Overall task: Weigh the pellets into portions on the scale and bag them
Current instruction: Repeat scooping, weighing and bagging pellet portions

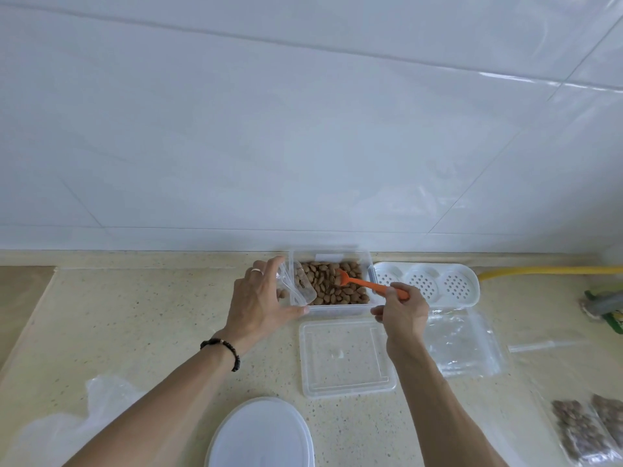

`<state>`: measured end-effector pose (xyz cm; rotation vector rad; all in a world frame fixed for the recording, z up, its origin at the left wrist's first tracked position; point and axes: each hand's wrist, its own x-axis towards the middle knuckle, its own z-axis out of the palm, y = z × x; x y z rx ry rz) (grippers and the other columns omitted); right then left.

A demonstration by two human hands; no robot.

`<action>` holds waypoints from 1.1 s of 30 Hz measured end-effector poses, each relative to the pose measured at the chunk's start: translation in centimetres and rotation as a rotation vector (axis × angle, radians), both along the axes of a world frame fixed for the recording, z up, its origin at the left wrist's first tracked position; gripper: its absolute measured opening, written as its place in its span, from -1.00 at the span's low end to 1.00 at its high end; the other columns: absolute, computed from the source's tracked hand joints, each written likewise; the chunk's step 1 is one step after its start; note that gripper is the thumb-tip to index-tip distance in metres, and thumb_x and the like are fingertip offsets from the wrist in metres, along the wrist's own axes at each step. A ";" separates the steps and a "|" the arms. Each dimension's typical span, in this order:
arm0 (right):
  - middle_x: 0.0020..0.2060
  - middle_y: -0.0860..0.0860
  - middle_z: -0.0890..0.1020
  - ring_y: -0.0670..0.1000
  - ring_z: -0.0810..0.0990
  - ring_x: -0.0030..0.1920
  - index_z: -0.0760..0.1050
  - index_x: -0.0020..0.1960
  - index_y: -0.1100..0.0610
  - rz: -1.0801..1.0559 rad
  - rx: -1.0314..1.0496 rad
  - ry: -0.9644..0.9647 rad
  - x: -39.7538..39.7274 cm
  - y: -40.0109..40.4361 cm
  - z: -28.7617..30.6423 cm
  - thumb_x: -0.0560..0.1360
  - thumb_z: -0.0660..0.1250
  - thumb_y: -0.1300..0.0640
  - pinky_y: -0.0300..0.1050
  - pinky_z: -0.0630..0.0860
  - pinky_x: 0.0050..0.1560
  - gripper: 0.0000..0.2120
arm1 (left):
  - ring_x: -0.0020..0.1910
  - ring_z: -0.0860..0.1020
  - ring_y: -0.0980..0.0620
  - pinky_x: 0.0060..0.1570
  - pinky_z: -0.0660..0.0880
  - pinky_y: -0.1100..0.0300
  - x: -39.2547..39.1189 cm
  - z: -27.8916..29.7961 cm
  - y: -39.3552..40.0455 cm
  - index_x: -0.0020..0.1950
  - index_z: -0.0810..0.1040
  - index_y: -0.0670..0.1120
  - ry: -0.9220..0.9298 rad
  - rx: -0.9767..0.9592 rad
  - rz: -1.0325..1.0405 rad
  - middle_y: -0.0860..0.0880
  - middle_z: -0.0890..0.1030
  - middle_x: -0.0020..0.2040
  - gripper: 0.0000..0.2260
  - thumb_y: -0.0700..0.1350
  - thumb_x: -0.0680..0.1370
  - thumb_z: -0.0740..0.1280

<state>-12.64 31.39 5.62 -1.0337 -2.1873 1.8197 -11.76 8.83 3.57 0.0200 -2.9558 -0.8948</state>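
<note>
At about eight o'clock on the speckled table [141, 318] lies a crumpled clear plastic sheet [101, 396], and at six o'clock the round white lid [259, 433] of some container sits at the near edge. The left hand [259, 298], with a ring on one finger and a dark bead bracelet [224, 348] at the wrist, pinches a small clear bag [296, 284] open at the left rim of the clear tub [337, 310]; a few pellets show inside the bag. The tub stands at twelve o'clock against the tiled wall, and the brown pellets [333, 288] fill its bottom. Just in front of it lies a clear square lid [347, 358], flat on the table. The right hand [403, 313] grips the handle of an orange scoop [364, 284], whose head is down among the pellets in the tub. At two o'clock a white perforated tray [435, 284] sits beside the tub, with a stack of empty clear bags [465, 342] in front of it. At four o'clock, two filled bags [586, 429] of pellets lie near the table's edge.
</note>
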 end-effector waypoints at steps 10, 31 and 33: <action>-0.10 0.14 0.70 0.01 0.52 -0.47 0.50 0.06 0.15 -0.035 -0.238 0.048 1.0 2.1 3.0 0.59 0.27 0.28 -0.13 0.47 -0.37 -0.91 | 0.20 0.42 -0.03 0.14 0.33 0.06 -1.5 0.5 1.3 0.42 0.23 0.04 -0.030 0.062 -0.001 -0.02 0.48 0.17 -0.13 0.32 0.25 0.50; -0.37 0.10 0.59 -0.06 0.56 -0.47 0.53 -0.07 0.08 0.407 0.277 0.418 2.7 -0.4 7.8 0.58 0.29 0.31 -0.29 0.46 -0.42 -0.85 | 0.22 0.41 -0.04 0.15 0.36 0.04 -1.9 1.3 2.4 0.44 0.21 0.02 0.007 0.146 -0.058 -0.05 0.40 0.23 -0.11 0.26 0.25 0.54; -0.36 0.10 0.60 -0.07 0.56 -0.48 0.53 -0.05 0.11 0.359 0.263 0.398 2.3 0.1 7.4 0.58 0.29 0.29 -0.27 0.49 -0.42 -0.89 | 0.22 0.41 -0.05 0.16 0.36 0.03 -2.0 1.2 2.2 0.44 0.21 0.02 0.000 0.133 -0.050 -0.06 0.41 0.23 -0.10 0.27 0.24 0.54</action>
